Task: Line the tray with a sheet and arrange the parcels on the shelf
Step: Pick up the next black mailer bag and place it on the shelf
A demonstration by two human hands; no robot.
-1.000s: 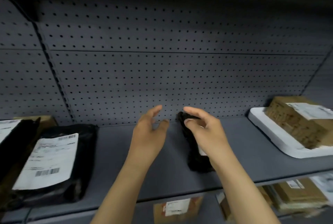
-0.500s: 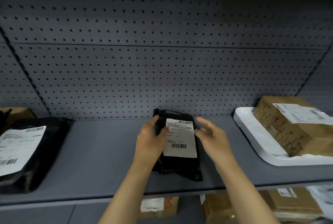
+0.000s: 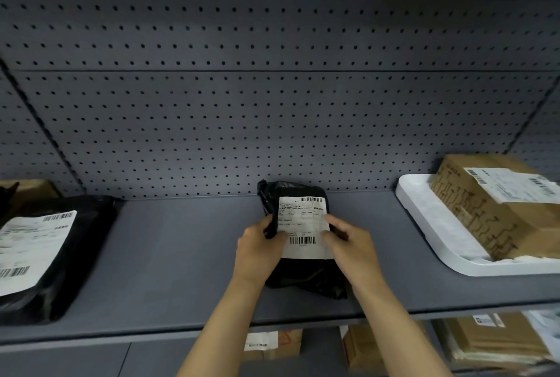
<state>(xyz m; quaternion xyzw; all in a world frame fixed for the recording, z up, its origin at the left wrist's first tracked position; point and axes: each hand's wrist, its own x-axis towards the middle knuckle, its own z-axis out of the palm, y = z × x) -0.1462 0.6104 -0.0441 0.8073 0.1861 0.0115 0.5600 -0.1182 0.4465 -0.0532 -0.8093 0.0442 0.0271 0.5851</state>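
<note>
Clasping the crinkled black plastic parcel (image 3: 303, 267) flat on the shelf (image 3: 181, 255): left hand (image 3: 257, 247) and right hand (image 3: 348, 247).

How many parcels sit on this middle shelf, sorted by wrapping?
Black plastic bag parcels: 2, the small one between the left hand and right hand, and a larger one at left.
Cardboard boxes: 2, one in the white tray, one at far left, partly hidden.
Total: 4

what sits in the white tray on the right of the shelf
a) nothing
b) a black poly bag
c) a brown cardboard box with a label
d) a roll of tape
c: the white tray holds a brown cardboard box with a white label on top, while the small black parcel lies mid-shelf between both hands.
</note>
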